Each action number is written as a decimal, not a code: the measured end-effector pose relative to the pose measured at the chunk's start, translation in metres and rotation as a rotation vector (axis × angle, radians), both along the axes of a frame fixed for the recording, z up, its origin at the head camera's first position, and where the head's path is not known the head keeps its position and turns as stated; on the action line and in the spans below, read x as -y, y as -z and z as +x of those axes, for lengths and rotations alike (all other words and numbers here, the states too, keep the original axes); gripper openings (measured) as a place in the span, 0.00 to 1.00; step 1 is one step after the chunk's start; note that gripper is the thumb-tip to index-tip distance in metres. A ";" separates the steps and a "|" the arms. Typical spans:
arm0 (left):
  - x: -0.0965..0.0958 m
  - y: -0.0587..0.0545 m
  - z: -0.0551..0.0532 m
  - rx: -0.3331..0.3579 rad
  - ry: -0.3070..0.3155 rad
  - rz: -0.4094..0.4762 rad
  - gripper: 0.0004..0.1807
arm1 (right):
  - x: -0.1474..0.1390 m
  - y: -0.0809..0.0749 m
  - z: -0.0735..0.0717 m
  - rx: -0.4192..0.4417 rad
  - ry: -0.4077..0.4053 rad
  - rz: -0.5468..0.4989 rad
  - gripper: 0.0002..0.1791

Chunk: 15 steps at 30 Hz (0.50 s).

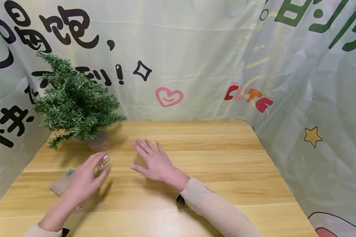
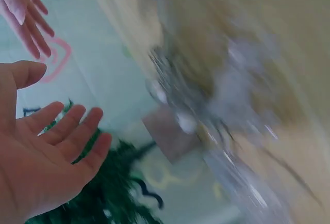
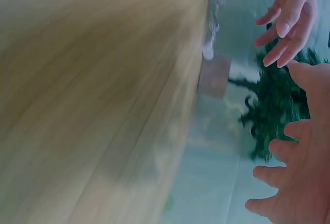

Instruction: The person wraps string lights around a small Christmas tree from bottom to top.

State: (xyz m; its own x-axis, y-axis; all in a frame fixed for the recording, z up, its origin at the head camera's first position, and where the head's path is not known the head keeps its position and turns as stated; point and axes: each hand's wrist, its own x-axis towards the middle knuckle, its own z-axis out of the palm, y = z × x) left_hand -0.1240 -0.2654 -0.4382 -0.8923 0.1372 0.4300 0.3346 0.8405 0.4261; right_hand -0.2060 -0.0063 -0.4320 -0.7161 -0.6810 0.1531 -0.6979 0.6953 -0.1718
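My left hand [image 1: 84, 179] hovers over the left part of the table, thumb and fingers apart and loosely bent. The left wrist view shows its palm bare. Partly hidden behind its fingers lies a small shiny gold-and-white piece [image 1: 105, 159], blurred in the wrist view. A clear flat plastic packet [image 1: 59, 185] lies beside that hand, partly covered by it. Two small clear snowflake-shaped pieces [image 1: 101, 206] rest nearer the front. My right hand [image 1: 159, 163], palm down with fingers spread, is above the middle of the table and holds nothing.
A small artificial fir tree [image 1: 74, 102] in a pinkish pot [image 1: 98, 141] stands at the back left of the wooden table [image 1: 213, 158]. A printed cloth [image 1: 195, 59] hangs behind the table and along its sides.
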 end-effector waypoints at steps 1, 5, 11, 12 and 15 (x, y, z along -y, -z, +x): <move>0.007 0.001 0.003 0.005 -0.003 0.012 0.32 | 0.005 0.001 0.001 0.004 -0.023 0.006 0.45; 0.033 0.004 0.013 0.024 -0.026 0.015 0.27 | 0.025 0.006 0.005 0.004 -0.121 0.046 0.44; 0.062 0.009 0.025 0.057 -0.050 -0.040 0.22 | 0.054 0.013 0.014 0.022 -0.242 0.137 0.45; 0.065 0.010 0.026 0.062 -0.044 -0.046 0.21 | 0.058 0.013 0.015 0.022 -0.261 0.155 0.45; 0.072 0.014 0.026 0.056 -0.021 -0.076 0.18 | 0.073 0.015 0.020 0.039 -0.315 0.209 0.44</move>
